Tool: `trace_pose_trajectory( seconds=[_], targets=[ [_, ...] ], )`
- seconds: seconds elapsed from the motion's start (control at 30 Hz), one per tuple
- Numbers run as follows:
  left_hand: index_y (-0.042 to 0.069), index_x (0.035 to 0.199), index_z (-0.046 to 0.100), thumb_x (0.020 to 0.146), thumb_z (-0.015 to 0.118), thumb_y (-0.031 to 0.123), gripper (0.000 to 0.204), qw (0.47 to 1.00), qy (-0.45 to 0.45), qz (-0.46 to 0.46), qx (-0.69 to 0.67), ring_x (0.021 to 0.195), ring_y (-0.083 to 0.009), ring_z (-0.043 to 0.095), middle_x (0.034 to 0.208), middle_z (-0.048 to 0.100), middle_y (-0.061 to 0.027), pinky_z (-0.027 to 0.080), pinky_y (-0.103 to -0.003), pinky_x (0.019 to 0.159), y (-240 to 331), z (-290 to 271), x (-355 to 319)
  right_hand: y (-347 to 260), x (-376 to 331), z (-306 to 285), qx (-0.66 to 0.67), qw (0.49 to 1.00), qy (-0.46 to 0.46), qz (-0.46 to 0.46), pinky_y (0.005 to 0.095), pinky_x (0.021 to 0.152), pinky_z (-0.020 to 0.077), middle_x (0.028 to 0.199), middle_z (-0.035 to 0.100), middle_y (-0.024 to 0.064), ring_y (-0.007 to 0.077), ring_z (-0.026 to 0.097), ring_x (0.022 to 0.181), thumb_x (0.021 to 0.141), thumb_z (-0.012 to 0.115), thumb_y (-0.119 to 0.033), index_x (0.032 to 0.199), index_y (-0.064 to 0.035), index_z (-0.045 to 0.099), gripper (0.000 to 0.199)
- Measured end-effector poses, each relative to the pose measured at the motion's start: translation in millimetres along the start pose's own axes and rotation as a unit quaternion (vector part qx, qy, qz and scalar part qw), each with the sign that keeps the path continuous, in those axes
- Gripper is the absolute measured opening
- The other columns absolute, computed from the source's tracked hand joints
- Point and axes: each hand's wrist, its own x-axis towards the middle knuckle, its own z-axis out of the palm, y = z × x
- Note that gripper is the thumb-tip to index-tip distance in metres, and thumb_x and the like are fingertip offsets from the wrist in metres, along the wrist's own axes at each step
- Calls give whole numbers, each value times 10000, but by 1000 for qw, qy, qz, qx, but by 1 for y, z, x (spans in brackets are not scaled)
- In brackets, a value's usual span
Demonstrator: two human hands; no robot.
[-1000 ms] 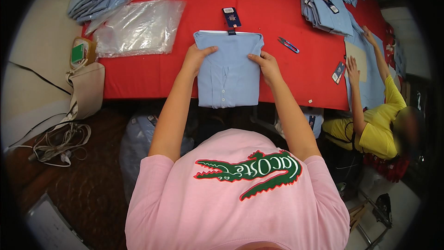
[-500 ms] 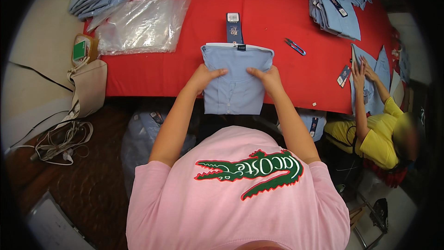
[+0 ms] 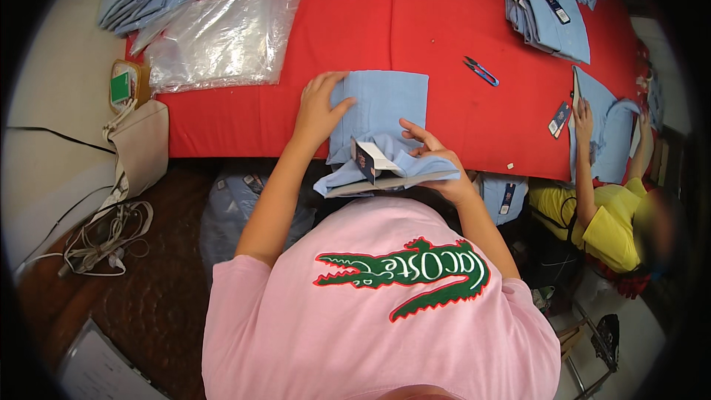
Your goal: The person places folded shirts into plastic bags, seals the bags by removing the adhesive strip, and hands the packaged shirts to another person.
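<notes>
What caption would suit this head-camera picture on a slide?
Left hand presses a folded light-blue shirt on the red table; right hand lifts its lower part.

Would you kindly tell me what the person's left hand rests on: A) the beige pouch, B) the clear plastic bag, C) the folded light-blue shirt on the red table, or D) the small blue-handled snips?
C: the left hand lies flat on the folded light-blue shirt, away from the bag and snips.
</notes>
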Motion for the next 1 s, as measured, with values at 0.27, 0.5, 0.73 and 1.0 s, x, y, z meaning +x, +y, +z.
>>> trace_pose_trajectory(
  seconds=[0.27, 0.5, 0.73, 1.0],
  targets=[
    [46, 1076, 780, 804, 870, 232, 342, 978, -181, 34, 95, 961, -309, 689, 968, 708, -108, 519, -446, 902, 16, 18, 74, 1, -11, -13, 78, 989, -91, 91, 401, 1094, 498, 1265, 751, 151, 276, 667, 1252, 736, 877, 5, 1034, 9, 774, 316],
    [70, 1041, 786, 816, 857, 228, 284, 980, -139, 83, 114, 894, -328, 691, 969, 703, -111, 550, -423, 788, 6, 23, 146, -32, 61, -2, 134, 952, 243, 128, 333, 951, 565, 1058, 790, 58, 141, 712, 999, 874, 861, -71, 1138, 6, 766, 291],
    [159, 1378, 657, 865, 808, 194, 536, 941, 2, 232, 246, 1347, -370, 562, 1437, 611, -106, 408, -552, 1158, 14, -8, 178, -46, 96, -57, 52, 990, -87, 103, 336, 976, 553, 1134, 791, 101, 158, 708, 1064, 875, 831, -36, 1115, 30, 782, 254],
    [276, 1675, 364, 915, 705, 610, 897, 866, -314, 306, 241, 1650, -371, 105, 1794, 146, -100, 98, -621, 1314, -6, -3, 95, -31, 63, -30, 37, 982, -185, 0, 416, 1060, 531, 1279, 763, 180, 309, 705, 1237, 846, 834, -62, 1160, -22, 809, 317]
  ],
)
